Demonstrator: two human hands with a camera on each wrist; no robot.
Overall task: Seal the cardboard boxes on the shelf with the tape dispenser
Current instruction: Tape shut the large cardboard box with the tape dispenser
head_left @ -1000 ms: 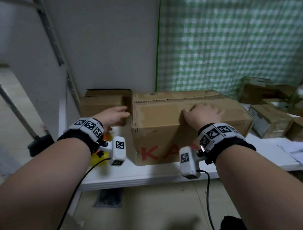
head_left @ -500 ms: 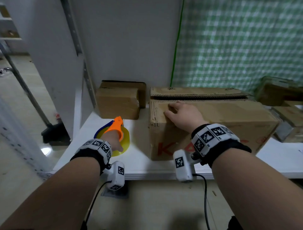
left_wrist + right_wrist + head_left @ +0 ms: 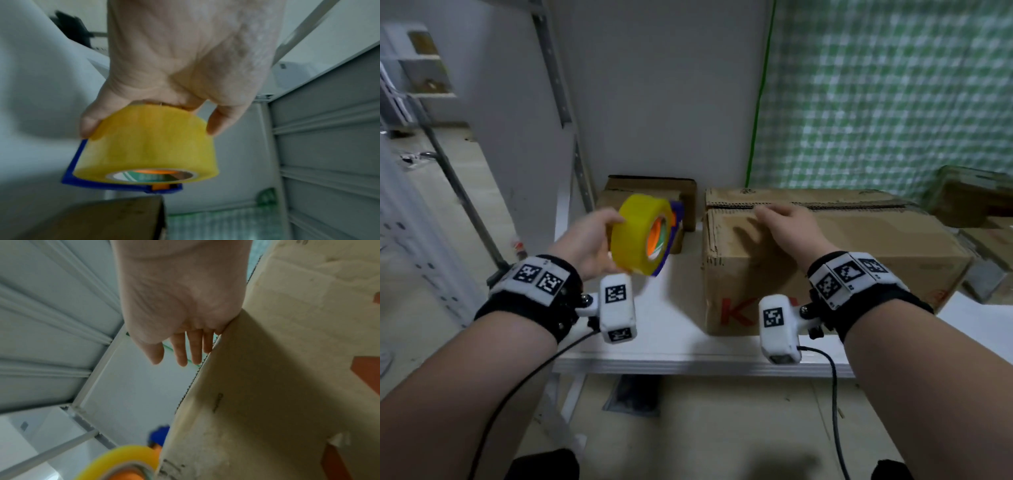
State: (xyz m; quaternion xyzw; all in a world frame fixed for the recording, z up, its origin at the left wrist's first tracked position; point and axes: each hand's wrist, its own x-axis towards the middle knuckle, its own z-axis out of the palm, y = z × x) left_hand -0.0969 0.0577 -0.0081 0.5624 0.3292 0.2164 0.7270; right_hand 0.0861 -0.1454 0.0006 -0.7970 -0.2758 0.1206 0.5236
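The left hand (image 3: 589, 241) grips the tape dispenser (image 3: 645, 236), thumb and fingers curled round the yellow tape roll (image 3: 147, 144), and holds it up in the air above the white shelf (image 3: 681, 356), off to the left of the big cardboard box (image 3: 852, 260). The roll sits in a blue frame (image 3: 76, 179) with orange parts showing in the core; the open side of the roll faces right, toward the box. In the left wrist view the fingertips (image 3: 213, 125) clamp both edges of the roll. The right hand (image 3: 786, 228) lies flat on the top near flap of the big box at its left end, fingers straight and spread, reaching toward the seam between the flaps. The right wrist view shows those straight fingers (image 3: 182, 352) at the box edge, holding nothing. The big box stands on the shelf, red print on its front face, flaps folded down; whether tape is on the seam cannot be told. A smaller cardboard box (image 3: 654, 192) stands behind the dispenser, at the back left of the shelf against the grey wall (image 3: 661, 89). More boxes (image 3: 969, 195) sit at the far right, blurred. A green checked sheet (image 3: 893, 96) hangs behind.
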